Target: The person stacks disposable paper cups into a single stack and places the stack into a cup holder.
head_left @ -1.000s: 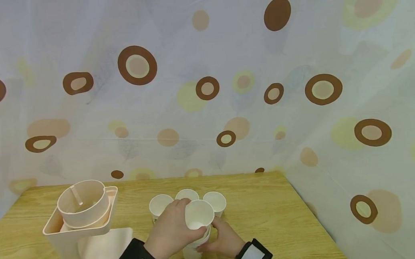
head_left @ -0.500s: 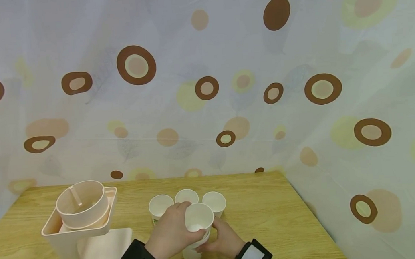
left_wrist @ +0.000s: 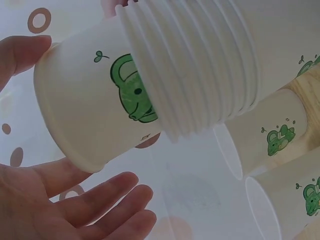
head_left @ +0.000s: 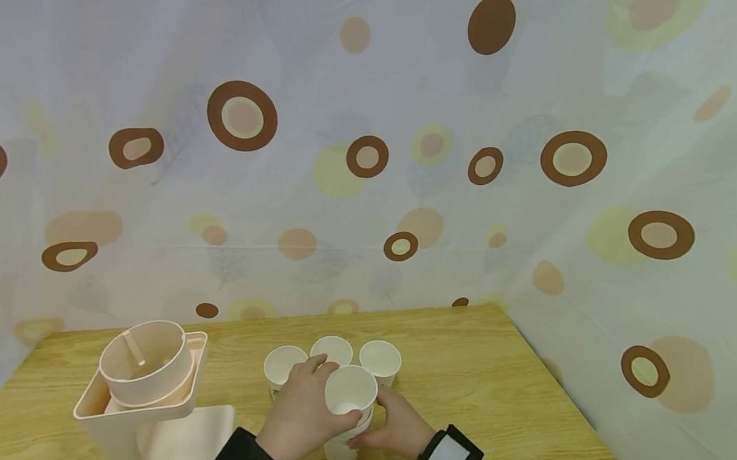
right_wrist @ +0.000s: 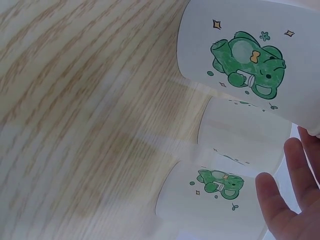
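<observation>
In the head view, my left hand (head_left: 304, 409) pinches the top white paper cup (head_left: 350, 388) near its rim, thumb in front. The left wrist view shows that cup (left_wrist: 75, 95), printed with a green bear, seated in a stack of paper cups (left_wrist: 195, 65) with several nested rims. Lower down, my right hand (head_left: 398, 424) grips the stack from the right; its fingers (right_wrist: 295, 170) show only partly in the right wrist view. Whether the stack's bottom touches the table cannot be told. Just behind stand three paper cups, left (head_left: 282, 364), middle (head_left: 332, 348) and right (head_left: 380, 357), mouths up.
On the left of the wooden table (head_left: 481, 379) stands a cream plastic appliance (head_left: 125, 425) with a round hopper (head_left: 148, 366) on top and a flat tray (head_left: 191, 442) at its foot. A patterned cloth (head_left: 307, 92) hangs behind the table and along its right side.
My left hand and the top cup have sunk slightly towards the stack. My right hand and the three standing cups have stayed in place.
</observation>
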`<state>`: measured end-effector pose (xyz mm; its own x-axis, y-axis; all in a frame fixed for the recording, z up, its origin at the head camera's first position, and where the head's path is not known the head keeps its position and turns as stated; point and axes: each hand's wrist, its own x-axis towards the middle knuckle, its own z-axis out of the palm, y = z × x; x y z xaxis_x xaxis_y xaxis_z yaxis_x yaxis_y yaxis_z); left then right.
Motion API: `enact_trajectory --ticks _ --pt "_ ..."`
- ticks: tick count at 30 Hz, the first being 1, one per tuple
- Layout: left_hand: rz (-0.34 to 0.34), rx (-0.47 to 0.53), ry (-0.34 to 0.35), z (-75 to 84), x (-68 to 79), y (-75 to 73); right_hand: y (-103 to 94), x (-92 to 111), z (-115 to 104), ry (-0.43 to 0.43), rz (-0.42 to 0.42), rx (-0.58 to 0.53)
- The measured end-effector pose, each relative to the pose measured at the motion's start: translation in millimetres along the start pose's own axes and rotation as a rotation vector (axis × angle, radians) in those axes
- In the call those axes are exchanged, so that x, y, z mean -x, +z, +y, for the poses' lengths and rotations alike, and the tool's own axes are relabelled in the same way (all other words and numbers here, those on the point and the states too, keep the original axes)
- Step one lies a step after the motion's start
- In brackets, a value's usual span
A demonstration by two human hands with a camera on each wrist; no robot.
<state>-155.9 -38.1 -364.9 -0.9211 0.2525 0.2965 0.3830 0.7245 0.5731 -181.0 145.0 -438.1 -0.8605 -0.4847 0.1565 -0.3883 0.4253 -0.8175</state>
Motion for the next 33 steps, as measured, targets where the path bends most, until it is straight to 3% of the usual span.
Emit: enact_trajectory --ticks 22,33 --pt "-0.049 0.016 -0.021 -6.2 -1.0 7.2 -1.1 2 -5 0.028 -0.010 -0.032" --pt "-0.040 0.028 0.011 -9.8 1.0 11.0 -0.1 1 0 0.025 -0.010 -0.015"
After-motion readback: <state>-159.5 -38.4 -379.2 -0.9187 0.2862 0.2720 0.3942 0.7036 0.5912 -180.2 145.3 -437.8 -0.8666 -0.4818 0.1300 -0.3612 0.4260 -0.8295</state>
